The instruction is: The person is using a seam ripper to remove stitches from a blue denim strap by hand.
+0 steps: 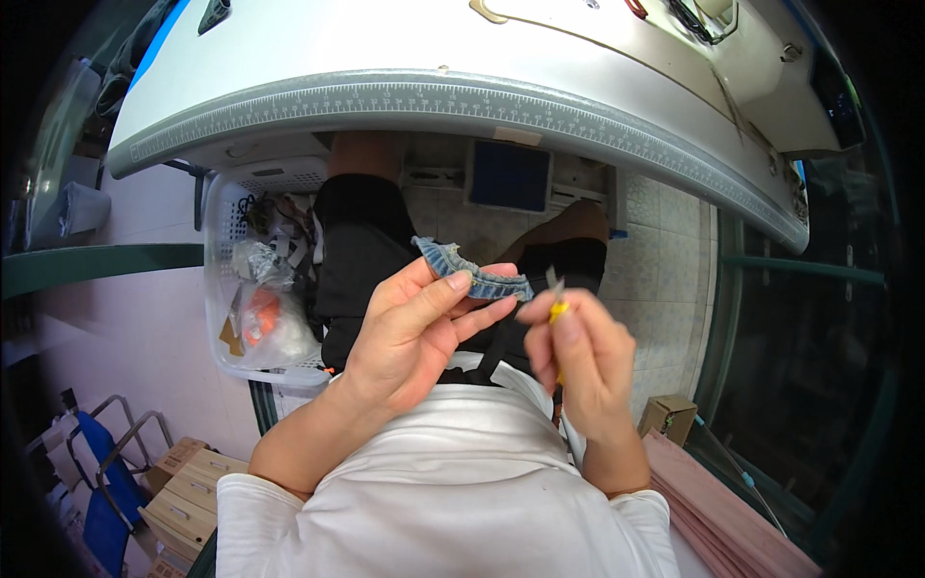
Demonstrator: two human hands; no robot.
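A short, curved strip of blue denim [469,274] with frayed, ribbed edges is pinched between the thumb and fingers of my left hand [414,313]. It lies across my fingers above my lap, its right end pointing to my other hand. My right hand [583,352] is closed round a small yellow-handled cutter [559,310] whose metal tip points up, slightly blurred. That tip is just right of the strip's end, apart from it. Most of the cutter's handle is hidden in my palm, so I cannot tell whether it is snips or a knife.
Ahead runs a white worktable with a grey ruler edge [443,101]; part of a sewing machine [771,58] stands at its right. Under it, a blue pedal [509,176] lies on the floor. A white plastic basket [220,289] of scraps and bags is at my left. A cardboard box [668,419] sits at right.
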